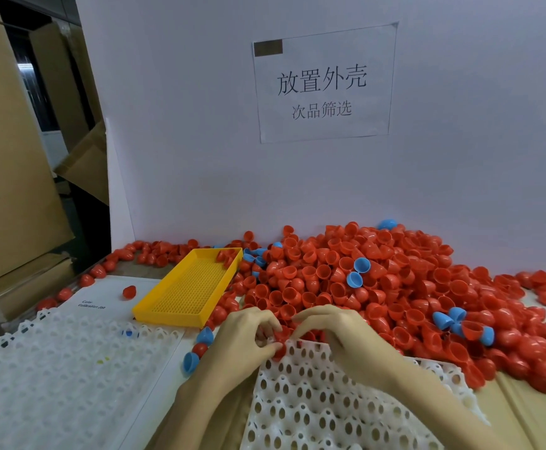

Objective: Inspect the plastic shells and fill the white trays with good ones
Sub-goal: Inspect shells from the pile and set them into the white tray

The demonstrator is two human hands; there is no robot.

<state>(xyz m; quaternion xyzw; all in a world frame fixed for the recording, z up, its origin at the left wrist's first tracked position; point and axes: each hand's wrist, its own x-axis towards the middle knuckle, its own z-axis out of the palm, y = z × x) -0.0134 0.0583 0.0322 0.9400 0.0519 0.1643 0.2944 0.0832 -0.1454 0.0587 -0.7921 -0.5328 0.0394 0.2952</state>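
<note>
I'm seating red shells [279, 347] at the white tray's [314, 404] far edge, both hands' fingers [266, 323] pinching shells; next comes pressing them into pockets.

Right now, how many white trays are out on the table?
2. One white tray lies at the near left beside the yellow tray; the other white tray lies under both hands, at the edge of the red shell pile. More may lie outside the view.

Glossy smooth plastic on the red shells [375, 284] and blue shells [354, 279]. Matt, milky, perforated plastic for the white tray [317, 407]. Fine mesh floor in the yellow plastic tray [187, 287]. Brown matt cardboard sheets [8, 151]. Thin paper sign [325, 84].
</note>
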